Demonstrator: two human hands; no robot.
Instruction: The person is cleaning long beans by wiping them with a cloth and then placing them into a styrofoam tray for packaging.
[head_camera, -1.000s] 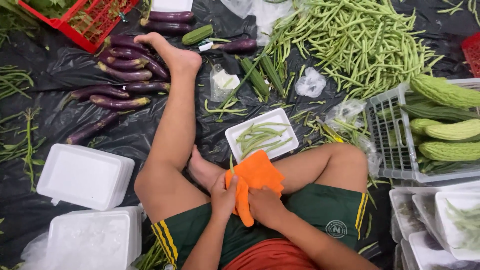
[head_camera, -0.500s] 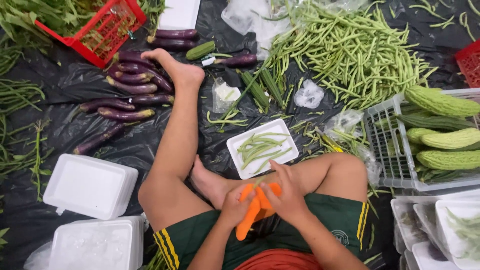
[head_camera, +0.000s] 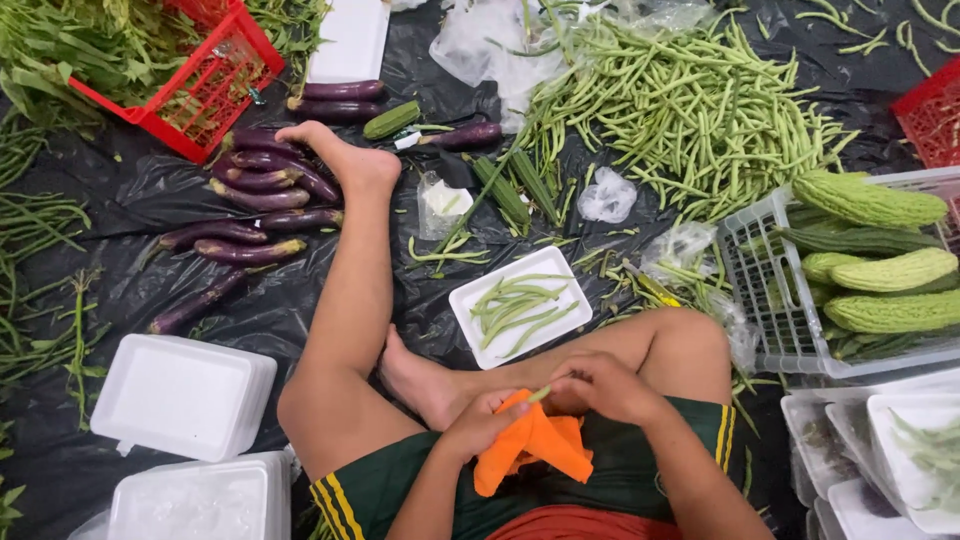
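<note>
Orange cloth (head_camera: 533, 447) is lying bunched in lap, w/ both hands closing on it: left hand (head_camera: 478, 425) gripping its top fold, right hand (head_camera: 600, 385) pinching a green bean (head_camera: 539, 394) against it. Cloth is looking soft, light, limp; bean stiff, snappable — grip mid-length.

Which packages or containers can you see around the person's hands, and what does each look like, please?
White foam tray, rectangular, holding green beans, just ahead of the hands.
Closed white foam boxes, lower left.
Red plastic crate, upper left.
Clear lattice basket of bitter gourds, right.
Stacked white trays, lower right.
</note>
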